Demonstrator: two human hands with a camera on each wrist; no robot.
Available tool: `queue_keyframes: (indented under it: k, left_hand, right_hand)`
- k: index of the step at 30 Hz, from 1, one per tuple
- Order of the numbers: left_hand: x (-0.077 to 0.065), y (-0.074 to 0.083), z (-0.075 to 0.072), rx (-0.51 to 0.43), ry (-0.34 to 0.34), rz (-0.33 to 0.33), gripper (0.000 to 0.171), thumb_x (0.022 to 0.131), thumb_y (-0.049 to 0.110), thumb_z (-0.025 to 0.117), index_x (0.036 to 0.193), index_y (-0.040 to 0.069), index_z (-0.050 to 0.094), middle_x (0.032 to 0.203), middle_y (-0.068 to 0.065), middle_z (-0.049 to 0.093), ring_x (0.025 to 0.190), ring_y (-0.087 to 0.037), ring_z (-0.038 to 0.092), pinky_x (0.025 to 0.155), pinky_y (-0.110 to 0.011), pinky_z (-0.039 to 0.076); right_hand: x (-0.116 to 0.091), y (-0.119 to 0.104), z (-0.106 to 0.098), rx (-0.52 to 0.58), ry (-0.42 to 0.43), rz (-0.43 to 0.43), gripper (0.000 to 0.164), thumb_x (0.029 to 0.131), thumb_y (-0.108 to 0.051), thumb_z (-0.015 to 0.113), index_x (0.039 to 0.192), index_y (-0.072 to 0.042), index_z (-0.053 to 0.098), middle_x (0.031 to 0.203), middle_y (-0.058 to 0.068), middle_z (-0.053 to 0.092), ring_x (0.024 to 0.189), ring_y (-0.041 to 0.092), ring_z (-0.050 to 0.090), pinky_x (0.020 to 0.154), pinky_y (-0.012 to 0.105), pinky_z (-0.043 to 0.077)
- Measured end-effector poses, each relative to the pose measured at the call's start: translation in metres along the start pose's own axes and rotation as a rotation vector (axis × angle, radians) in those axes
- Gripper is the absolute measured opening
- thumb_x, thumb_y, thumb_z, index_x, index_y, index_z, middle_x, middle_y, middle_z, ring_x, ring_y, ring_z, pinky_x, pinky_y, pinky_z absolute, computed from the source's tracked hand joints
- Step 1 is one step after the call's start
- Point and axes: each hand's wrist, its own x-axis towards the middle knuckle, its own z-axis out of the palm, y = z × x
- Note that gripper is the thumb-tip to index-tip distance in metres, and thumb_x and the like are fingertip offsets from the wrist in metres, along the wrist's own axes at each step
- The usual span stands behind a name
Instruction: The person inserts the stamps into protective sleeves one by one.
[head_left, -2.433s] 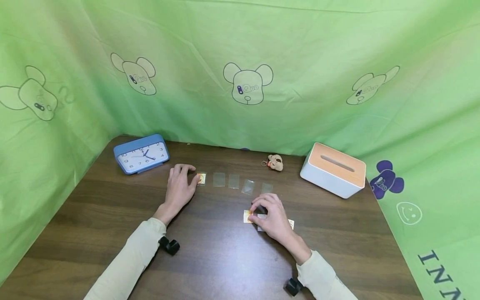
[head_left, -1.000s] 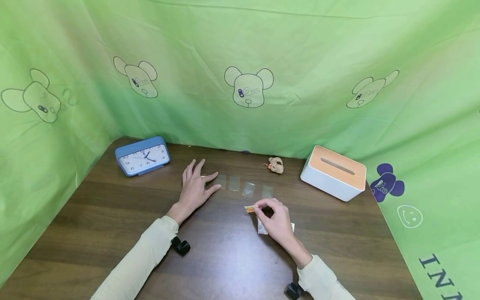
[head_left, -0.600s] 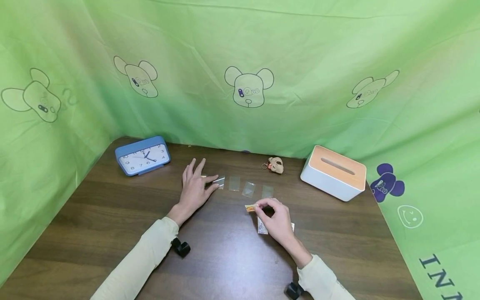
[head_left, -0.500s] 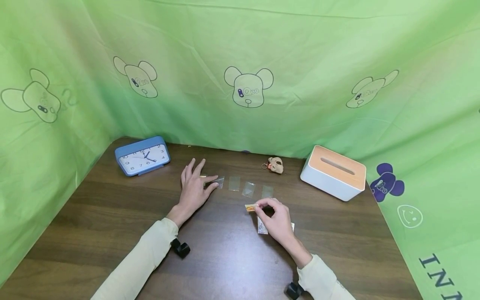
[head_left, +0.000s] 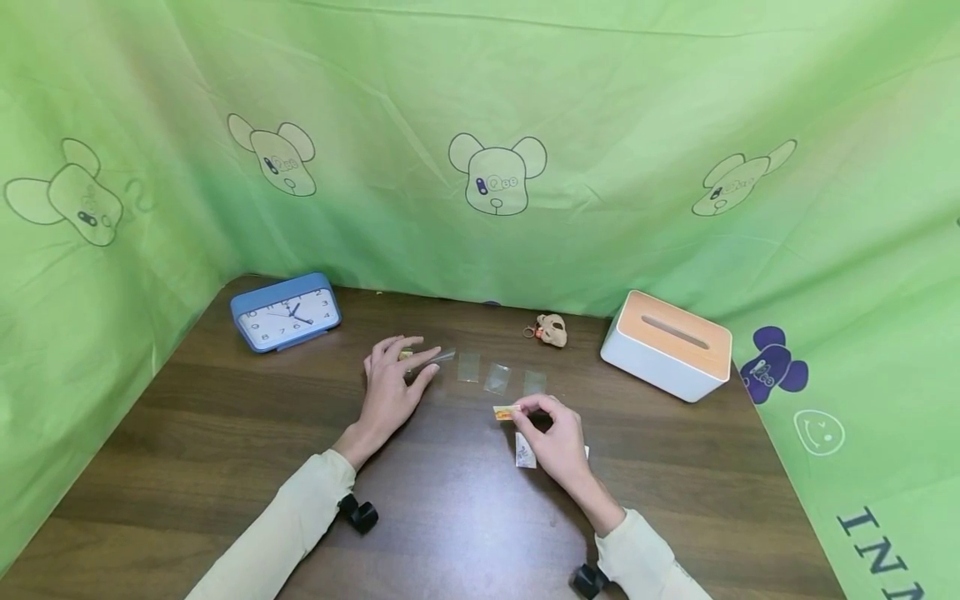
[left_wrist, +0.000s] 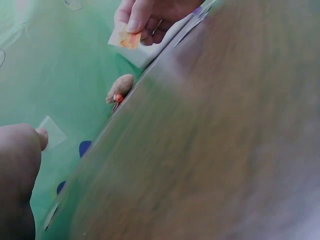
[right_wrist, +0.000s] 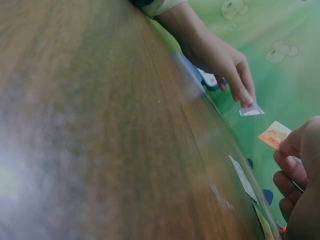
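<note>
The left hand (head_left: 392,383) has a little clear plastic sleeve (head_left: 446,356) pinched at its edge, up off the wooden table (head_left: 450,533). The right hand (head_left: 553,437) is well apart from it, pinching a small orange-and-white card (head_left: 504,413), also in the air. Three flat clear sleeves (head_left: 497,379) lie in a row nearby, and a white printed card (head_left: 525,451) pokes out beneath the right hand. Blue alarm clock (head_left: 287,312) far left, tissue box (head_left: 667,342) far right.
</note>
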Motion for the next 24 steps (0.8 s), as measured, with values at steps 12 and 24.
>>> queue_keyframes:
  k: [12,24]
  left_hand:
    - [-0.009,-0.012,0.021,-0.191,0.070,0.059,0.032,0.106,0.018,0.078,0.138,0.018,0.080,0.117,0.001,0.083,0.101,-0.019,0.073,0.090,-0.038,0.054]
    - [-0.008,0.014,0.009,-0.267,-0.009,0.029,0.047,0.099,-0.001,0.080,0.145,0.003,0.068,0.095,-0.003,0.082,0.086,-0.021,0.076,0.082,-0.038,0.061]
  right_hand:
    - [-0.001,0.000,0.000,0.023,0.024,0.011,0.014,0.093,-0.001,0.087,0.096,-0.015,0.083,0.087,-0.007,0.076,0.085,0.007,0.067,0.083,0.023,0.052]
    - [0.000,-0.003,-0.001,0.040,0.025,0.030,0.015,0.095,-0.002,0.086,0.096,-0.016,0.083,0.088,-0.006,0.076,0.087,0.010,0.067,0.083,0.024,0.052]
